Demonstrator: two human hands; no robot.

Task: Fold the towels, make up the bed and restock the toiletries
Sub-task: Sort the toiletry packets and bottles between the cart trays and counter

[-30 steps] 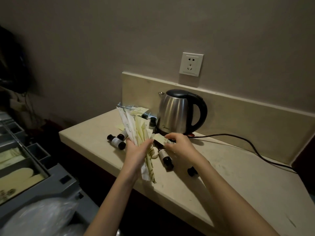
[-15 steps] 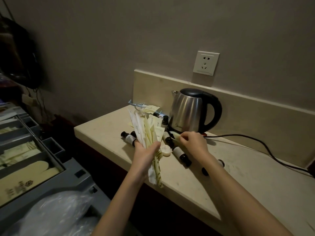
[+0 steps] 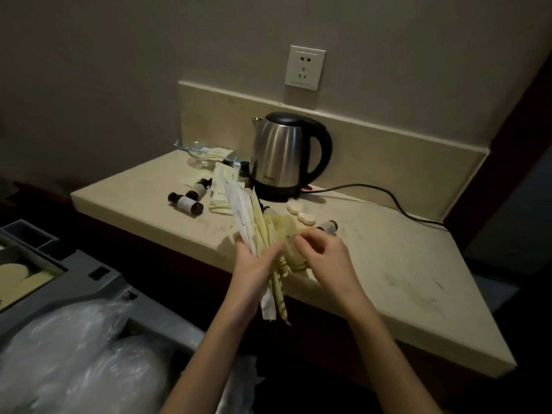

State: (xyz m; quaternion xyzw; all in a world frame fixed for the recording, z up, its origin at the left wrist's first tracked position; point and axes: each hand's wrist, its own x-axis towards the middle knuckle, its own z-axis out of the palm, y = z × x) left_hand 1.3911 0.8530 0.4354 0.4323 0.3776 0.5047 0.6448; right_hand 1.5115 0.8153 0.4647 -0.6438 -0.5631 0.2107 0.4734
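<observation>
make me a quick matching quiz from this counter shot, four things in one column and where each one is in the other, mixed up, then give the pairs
Things
1. kettle
2. wall socket
3. bundle of sachets
4. two round soaps

Places
A. gripped in the left hand
B. lying on the counter just right of the kettle's base
C. on the wall above the backsplash
D. standing on its black base at the back of the counter

Pairs: 1-D, 2-C, 3-A, 4-B
</observation>
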